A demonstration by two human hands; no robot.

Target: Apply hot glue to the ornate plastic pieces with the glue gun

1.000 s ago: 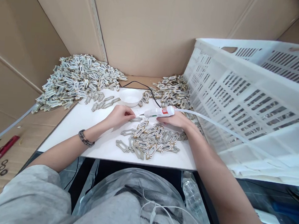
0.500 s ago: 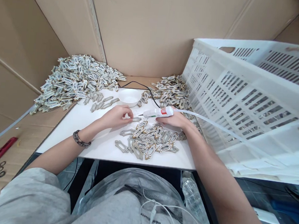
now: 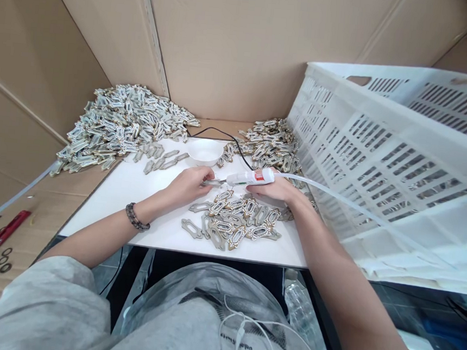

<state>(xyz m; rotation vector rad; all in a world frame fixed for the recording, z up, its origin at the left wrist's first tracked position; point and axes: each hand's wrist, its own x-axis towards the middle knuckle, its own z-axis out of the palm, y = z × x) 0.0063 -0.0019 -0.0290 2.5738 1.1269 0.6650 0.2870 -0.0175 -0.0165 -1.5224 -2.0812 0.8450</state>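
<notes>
My left hand (image 3: 189, 186) is closed, its fingertips gripping one end of a small grey ornate frame piece (image 3: 215, 182). In my right hand (image 3: 276, 189) lies a white pen-shaped tool (image 3: 244, 178) with a red patch and a translucent hose (image 3: 318, 185) at its back end. The tool's thin tip points left and reaches the held frame piece; whether it touches is too small to tell. Just in front of both hands a loose heap of frame pieces (image 3: 224, 227) is spread on the white board (image 3: 134, 193), some grey-backed, some with white and gold faces.
A white bowl (image 3: 205, 152) stands behind my left hand. Big piles of frame pieces lie at the back left (image 3: 119, 124) and back right (image 3: 275, 140). A white slatted crate (image 3: 346, 106) stands right. Red-handled scissors (image 3: 10, 226) and several dark rings (image 3: 5, 259) lie far left.
My left fingers have bunched more tightly around the frame piece, closing the gap seen before between thumb and finger. The tool stays at the piece. The whole view has shifted slightly.
</notes>
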